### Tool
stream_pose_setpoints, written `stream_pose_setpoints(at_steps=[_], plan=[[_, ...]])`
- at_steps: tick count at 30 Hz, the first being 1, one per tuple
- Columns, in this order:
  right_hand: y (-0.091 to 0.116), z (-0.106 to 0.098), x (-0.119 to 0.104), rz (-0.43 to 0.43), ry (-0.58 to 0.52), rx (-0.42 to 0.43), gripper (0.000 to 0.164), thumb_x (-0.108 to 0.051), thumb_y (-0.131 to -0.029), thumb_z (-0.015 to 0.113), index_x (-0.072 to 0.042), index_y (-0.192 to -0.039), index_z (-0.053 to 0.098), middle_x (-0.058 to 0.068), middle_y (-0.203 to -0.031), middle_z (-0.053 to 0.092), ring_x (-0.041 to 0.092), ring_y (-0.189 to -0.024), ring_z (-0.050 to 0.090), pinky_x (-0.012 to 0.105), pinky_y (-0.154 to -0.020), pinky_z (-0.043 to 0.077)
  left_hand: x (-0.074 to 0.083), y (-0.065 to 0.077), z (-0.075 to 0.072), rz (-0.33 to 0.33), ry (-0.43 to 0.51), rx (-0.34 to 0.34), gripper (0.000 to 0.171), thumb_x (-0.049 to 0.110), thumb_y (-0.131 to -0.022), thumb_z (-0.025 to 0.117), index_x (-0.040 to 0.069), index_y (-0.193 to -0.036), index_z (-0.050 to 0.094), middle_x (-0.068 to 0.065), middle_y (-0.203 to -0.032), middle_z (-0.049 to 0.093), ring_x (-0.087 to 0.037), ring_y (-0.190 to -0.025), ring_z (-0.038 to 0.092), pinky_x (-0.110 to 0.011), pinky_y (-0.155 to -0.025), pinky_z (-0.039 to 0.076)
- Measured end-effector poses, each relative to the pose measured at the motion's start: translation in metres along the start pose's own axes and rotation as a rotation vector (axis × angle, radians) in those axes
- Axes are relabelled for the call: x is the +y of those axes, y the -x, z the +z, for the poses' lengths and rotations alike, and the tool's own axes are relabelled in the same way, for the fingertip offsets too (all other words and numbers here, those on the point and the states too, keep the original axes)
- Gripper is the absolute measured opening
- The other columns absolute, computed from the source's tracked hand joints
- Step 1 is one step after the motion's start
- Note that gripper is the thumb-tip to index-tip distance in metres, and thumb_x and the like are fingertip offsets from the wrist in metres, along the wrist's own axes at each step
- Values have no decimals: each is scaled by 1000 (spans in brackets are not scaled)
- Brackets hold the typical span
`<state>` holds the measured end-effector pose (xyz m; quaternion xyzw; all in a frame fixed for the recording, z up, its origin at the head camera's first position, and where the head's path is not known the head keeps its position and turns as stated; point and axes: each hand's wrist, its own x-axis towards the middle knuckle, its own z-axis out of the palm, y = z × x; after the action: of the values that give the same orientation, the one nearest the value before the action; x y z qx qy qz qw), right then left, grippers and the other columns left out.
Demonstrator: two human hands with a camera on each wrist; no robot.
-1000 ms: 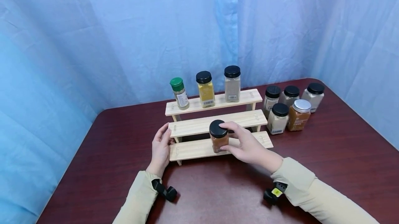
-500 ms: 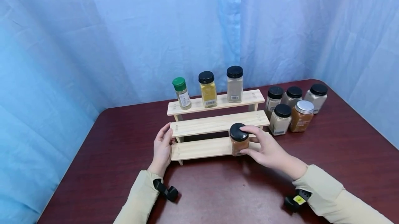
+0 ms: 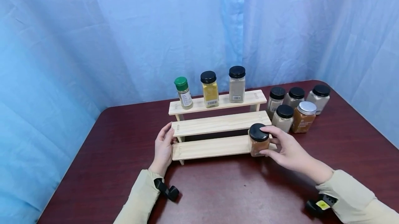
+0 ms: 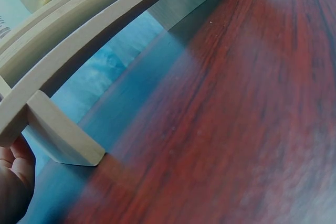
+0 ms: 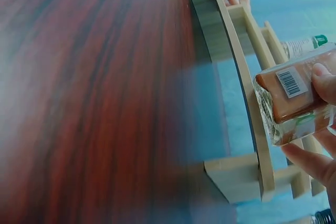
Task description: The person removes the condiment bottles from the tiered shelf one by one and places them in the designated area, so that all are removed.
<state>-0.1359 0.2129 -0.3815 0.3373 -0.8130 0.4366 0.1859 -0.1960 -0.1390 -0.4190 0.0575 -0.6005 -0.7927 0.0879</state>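
My right hand [image 3: 290, 149] grips a spice jar [image 3: 258, 146] of reddish-brown powder with a black lid, thumb on one side and fingers at the lid and far side. The jar is at the right end of the lowest shelf of a three-step wooden rack [image 3: 209, 148]. In the right wrist view, the jar's barcode [image 5: 292, 82] faces the camera, and its base overlaps the shelf's edge. At the rack's left end, my left hand [image 3: 162, 149] holds the ends of the lower steps, its fingers partly hidden behind the wood.
On the top step stand a green-capped shaker [image 3: 184, 94], a yellow spice jar [image 3: 210, 90] and a grey spice jar [image 3: 237, 85]. Several more jars cluster right of the rack, among them a silver-lidded brown one [image 3: 303, 117]. Blue curtains [image 3: 156, 37] hang behind the dark red table [image 3: 218, 193].
My right hand has moved the reddish-brown spice jar rightward along the lowest shelf, from near its middle to its right end. My left hand stays at the rack's left end.
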Motion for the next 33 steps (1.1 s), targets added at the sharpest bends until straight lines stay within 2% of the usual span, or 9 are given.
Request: stream_pose_setpoints(at_steps=[3, 7, 13, 21, 27, 32, 33], plan=[[3, -6, 0, 12, 21, 7, 76, 24, -58, 75, 4, -124, 46, -27, -127, 40, -13, -104, 51, 8, -75, 49, 0, 0, 0, 0, 1, 1, 41, 10, -99, 47, -5, -137, 42, 8, -97, 60, -2, -66, 47, -15, -60, 40], [7, -13, 1, 34, 88, 23, 77, 21, -57, 78, 4, -125, 47, -30, -127, 37, -16, -105, 47, 5, -78, 46, 1, -1, 0, 6, 4, -2, 41, 10, -99, 47, -6, -137, 42, 8, -96, 60, -3, -66, 47, -15, -61, 40], [11, -23, 3, 31, 75, 27, 77, 26, -55, 75, 6, -124, 47, -26, -127, 40, -16, -108, 47, 5, -81, 45, 0, -2, 0, 0, 3, -8, 41, 10, -99, 47, -5, -137, 41, 7, -98, 58, -3, -67, 47, -16, -62, 40], [23, -44, 8, 92, 206, 52, 82, 24, -53, 78, 5, -126, 45, -34, -126, 34, -21, -100, 45, 1, -76, 44, 0, -3, 0, -4, -13, -5, 42, 10, -99, 46, -5, -138, 40, 6, -99, 58, -4, -68, 47, -16, -62, 40], [36, -64, 14, 105, 232, 52, 88, 23, -53, 79, 7, -129, 40, -33, -128, 34, -22, -99, 46, 3, -70, 46, 1, -2, 1, -3, -10, 0, 42, 10, -99, 47, -5, -138, 41, 7, -97, 58, -3, -67, 47, -16, -62, 40], [51, -81, 20, 157, 298, 45, 89, 16, -55, 82, 5, -132, 38, -34, -125, 33, -24, -96, 44, 3, -61, 46, 0, 0, 0, -4, -16, -2, 42, 11, -99, 47, -5, -138, 41, 6, -97, 58, -3, -66, 47, -16, -61, 40], [55, -84, 24, 171, 317, 44, 90, 15, -55, 82, 5, -132, 38, -29, -125, 38, -24, -95, 43, 3, -59, 46, 0, 0, 0, -5, -17, -6, 42, 11, -99, 47, -5, -138, 41, 6, -98, 58, -3, -66, 47, -16, -61, 40]])
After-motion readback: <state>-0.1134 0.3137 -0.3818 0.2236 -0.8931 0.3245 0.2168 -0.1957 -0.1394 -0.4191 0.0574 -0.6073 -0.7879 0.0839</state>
